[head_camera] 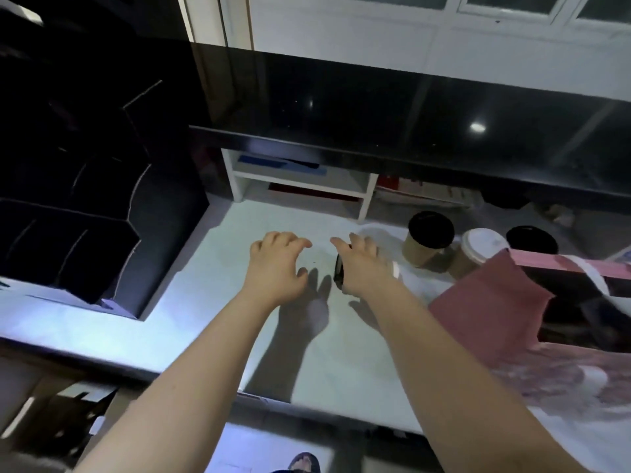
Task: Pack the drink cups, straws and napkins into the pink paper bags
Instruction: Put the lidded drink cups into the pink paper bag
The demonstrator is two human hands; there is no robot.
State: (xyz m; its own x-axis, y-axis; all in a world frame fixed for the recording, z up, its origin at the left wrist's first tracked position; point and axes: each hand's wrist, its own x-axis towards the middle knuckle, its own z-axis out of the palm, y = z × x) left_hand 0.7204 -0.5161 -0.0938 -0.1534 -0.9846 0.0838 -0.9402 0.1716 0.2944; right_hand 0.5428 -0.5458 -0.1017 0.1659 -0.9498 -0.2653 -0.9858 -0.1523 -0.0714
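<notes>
My right hand (362, 264) grips a drink cup (338, 273) from above; the cup is tipped sideways, its black lid faces left, and most of it is hidden under the hand. My left hand (276, 264) hovers over the white counter (211, 302) just left of it, fingers loosely curled, holding nothing. An open pink paper bag (495, 302) stands at the right. Behind it are a brown cup with a black lid (426, 240), a cup with a white lid (481, 249) and another black-lidded cup (531, 238). I see no straws or napkins.
A dark raised ledge (375, 138) overhangs the back of the counter. Under it stands a white shelf unit (300, 179) with flat items. A black machine or case (85, 199) fills the left side. More pink printed paper (563, 380) lies at the near right.
</notes>
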